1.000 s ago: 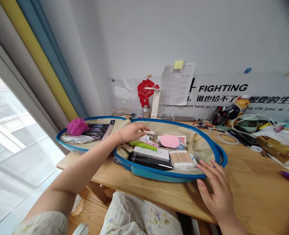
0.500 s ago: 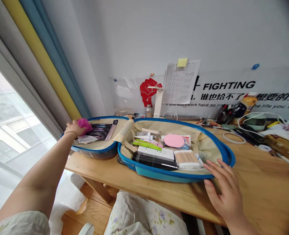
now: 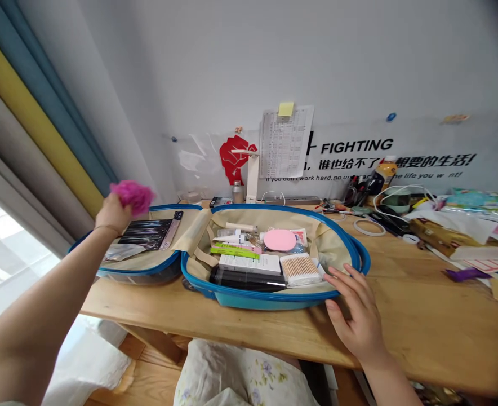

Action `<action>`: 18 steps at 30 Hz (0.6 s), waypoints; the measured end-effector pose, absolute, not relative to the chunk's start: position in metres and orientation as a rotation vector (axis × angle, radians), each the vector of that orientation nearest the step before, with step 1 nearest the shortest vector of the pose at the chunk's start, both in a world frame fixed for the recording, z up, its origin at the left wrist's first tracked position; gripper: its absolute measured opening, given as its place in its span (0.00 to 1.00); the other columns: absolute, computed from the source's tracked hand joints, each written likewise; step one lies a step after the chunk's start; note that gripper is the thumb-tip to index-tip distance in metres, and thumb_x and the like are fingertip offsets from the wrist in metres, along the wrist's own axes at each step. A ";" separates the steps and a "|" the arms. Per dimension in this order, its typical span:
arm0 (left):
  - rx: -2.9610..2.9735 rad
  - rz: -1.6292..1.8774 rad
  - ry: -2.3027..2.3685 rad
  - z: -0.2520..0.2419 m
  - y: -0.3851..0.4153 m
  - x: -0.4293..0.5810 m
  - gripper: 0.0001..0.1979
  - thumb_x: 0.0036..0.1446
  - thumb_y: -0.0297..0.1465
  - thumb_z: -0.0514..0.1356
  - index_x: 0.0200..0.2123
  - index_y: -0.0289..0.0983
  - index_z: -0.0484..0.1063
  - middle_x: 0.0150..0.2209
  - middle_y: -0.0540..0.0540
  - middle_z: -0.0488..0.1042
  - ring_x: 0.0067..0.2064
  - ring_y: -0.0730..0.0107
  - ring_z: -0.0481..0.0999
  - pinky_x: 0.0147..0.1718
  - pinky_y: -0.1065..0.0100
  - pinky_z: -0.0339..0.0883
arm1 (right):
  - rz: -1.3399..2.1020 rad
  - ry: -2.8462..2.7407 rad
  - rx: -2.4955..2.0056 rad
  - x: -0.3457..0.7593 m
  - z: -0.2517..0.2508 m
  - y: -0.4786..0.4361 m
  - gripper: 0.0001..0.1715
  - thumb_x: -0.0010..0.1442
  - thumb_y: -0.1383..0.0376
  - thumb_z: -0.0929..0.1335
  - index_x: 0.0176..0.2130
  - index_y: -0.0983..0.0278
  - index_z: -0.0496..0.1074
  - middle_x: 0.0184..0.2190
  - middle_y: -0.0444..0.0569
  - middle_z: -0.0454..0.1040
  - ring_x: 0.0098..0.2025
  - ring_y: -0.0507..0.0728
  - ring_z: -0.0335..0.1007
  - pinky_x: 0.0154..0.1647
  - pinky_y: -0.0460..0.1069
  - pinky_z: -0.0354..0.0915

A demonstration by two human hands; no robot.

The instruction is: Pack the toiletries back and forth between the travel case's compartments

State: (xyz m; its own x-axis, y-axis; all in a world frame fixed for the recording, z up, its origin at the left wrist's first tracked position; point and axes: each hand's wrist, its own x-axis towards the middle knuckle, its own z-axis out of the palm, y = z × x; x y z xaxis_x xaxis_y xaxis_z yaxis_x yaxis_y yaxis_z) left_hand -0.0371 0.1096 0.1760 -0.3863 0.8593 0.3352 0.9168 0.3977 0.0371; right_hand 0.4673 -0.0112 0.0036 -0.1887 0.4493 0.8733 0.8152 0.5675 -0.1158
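Note:
My left hand (image 3: pixel 112 213) is closed on a magenta mesh bath puff (image 3: pixel 135 197), held above the left half of an open blue case (image 3: pixel 274 302). Below it in that half lies a set of dark brushes (image 3: pixel 145 233) in a clear sleeve, with a pale packet (image 3: pixel 124 252) at its near side. My right hand (image 3: pixel 355 314) has its fingers apart at the right rim of the case. In the case's right half are a pink oval pad (image 3: pixel 280 239), a pack of cotton swabs (image 3: pixel 300 269), a white box (image 3: pixel 249 263), a green packet (image 3: pixel 234 251) and a black item (image 3: pixel 249 280).
The case stands on a wooden desk (image 3: pixel 422 321). Behind it are a small bottle (image 3: pixel 238 192), a white lamp (image 3: pixel 253 177) and a power strip (image 3: pixel 291 201). A tape roll (image 3: pixel 369 227), cables, pens and an orange-labelled bottle (image 3: pixel 385 172) crowd the right back. Curtains (image 3: pixel 33 107) hang at left.
My left hand has lifted the bath puff up from the case's left half, uncovering more of the brush set. The view has turned right. My right hand stays by the case's rim.

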 end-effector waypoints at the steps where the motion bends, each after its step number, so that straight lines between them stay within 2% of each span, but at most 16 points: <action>1: -1.642 -0.359 -2.322 0.181 0.114 -0.018 0.21 0.63 0.31 0.42 0.55 0.24 0.55 0.54 0.28 0.67 0.55 0.47 0.71 0.50 0.53 0.67 | -0.469 -1.825 -1.032 0.467 0.004 -0.011 0.22 0.64 0.62 0.63 0.57 0.58 0.68 0.51 0.53 0.74 0.62 0.66 0.64 0.59 0.64 0.65; 4: -1.924 -0.406 -2.116 0.185 0.126 0.055 0.19 0.63 0.33 0.48 0.56 0.33 0.56 0.54 0.39 0.69 0.53 0.59 0.73 0.52 0.64 0.67 | -0.479 -1.822 -1.017 0.467 0.004 -0.012 0.22 0.63 0.63 0.63 0.57 0.59 0.67 0.51 0.53 0.74 0.62 0.66 0.64 0.59 0.65 0.65; 6: -2.132 -0.406 -1.958 0.178 0.128 0.114 0.17 0.62 0.32 0.52 0.54 0.36 0.59 0.52 0.42 0.70 0.51 0.63 0.74 0.51 0.67 0.67 | -0.479 -1.826 -1.021 0.467 0.003 -0.012 0.22 0.63 0.63 0.63 0.57 0.59 0.68 0.51 0.53 0.74 0.61 0.66 0.64 0.60 0.66 0.64; 9: -2.655 -0.253 -1.535 0.159 0.125 0.199 0.15 0.64 0.29 0.49 0.53 0.34 0.60 0.51 0.37 0.69 0.46 0.60 0.77 0.45 0.63 0.71 | -0.464 -1.826 -1.043 0.467 0.003 -0.013 0.22 0.63 0.62 0.63 0.57 0.58 0.68 0.52 0.53 0.74 0.62 0.66 0.64 0.60 0.66 0.64; 11: -2.775 -0.186 -1.400 0.144 0.122 0.243 0.16 0.64 0.30 0.51 0.54 0.35 0.61 0.52 0.37 0.68 0.45 0.60 0.78 0.44 0.63 0.71 | -0.461 -1.819 -1.047 0.466 0.003 -0.014 0.23 0.63 0.63 0.63 0.57 0.58 0.68 0.52 0.53 0.74 0.62 0.65 0.64 0.60 0.66 0.64; 15: -2.869 -0.102 -1.249 0.119 0.120 0.293 0.18 0.65 0.28 0.51 0.57 0.36 0.61 0.55 0.34 0.66 0.53 0.55 0.75 0.50 0.61 0.69 | -0.460 -1.820 -1.036 0.466 0.006 -0.014 0.23 0.63 0.63 0.63 0.58 0.57 0.68 0.53 0.52 0.74 0.62 0.65 0.64 0.60 0.65 0.64; 18: -2.911 -0.041 -1.206 0.105 0.120 0.305 0.24 0.64 0.31 0.55 0.62 0.36 0.58 0.59 0.32 0.62 0.55 0.52 0.74 0.53 0.59 0.67 | -0.457 -1.819 -1.027 0.465 0.008 -0.014 0.23 0.63 0.63 0.63 0.57 0.58 0.68 0.52 0.52 0.74 0.62 0.65 0.64 0.60 0.65 0.65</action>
State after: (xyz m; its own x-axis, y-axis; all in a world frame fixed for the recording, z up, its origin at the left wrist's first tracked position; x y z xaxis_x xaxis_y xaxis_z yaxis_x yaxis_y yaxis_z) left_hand 0.3049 0.1202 0.1054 0.7070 0.7070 0.0201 0.7067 -0.7072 0.0190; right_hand 0.4652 -0.0144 0.0080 -0.1831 0.4478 0.8752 0.8085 0.5751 -0.1251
